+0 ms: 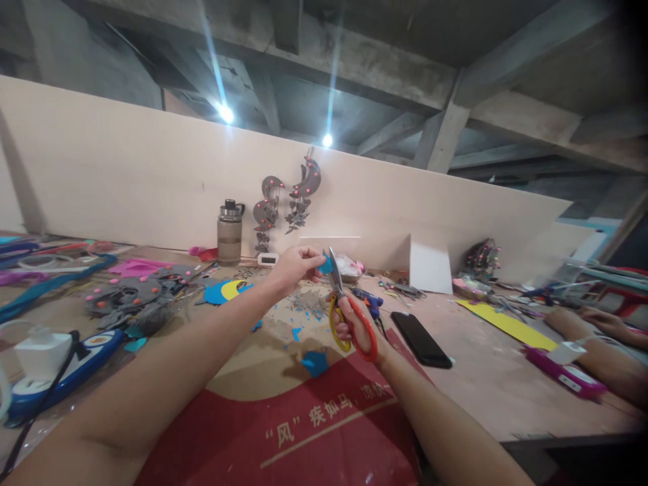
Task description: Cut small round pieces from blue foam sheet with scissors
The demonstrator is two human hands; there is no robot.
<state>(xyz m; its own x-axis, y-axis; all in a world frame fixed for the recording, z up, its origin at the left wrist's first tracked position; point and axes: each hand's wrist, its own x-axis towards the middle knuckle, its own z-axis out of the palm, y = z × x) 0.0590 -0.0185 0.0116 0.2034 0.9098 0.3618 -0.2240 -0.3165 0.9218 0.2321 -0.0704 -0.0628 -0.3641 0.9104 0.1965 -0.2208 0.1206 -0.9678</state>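
The left hand (295, 264) pinched a small blue scrap (326, 265) between thumb and fingers, raised above the table (486, 378); the right hand (354, 322) gripped orange-handled scissors (347, 314), fingers through the loops, blades pointing up and meeting the scrap's edge; how far the blades stood apart could not be told. Below the hands lay blue offcuts (314, 362) and smaller bits on a brown and red cardboard sheet (304, 425) printed with white Chinese characters, among them "风"; a black phone (421, 339) lay face up just right of the scissors; a blue glue gun (368, 301) sat behind them. A lidded bottle (229, 231) stood by the back board, its contents unclear; grey moon-shaped ornaments (288, 199) with pink dots hung on that board; a white card (430, 265) leaned against it. A blue power strip (61, 368) with a white plug lay far left; another person's forearms (602, 337) rested at the right beside a yellow strip (506, 324) and a pink box (570, 374).
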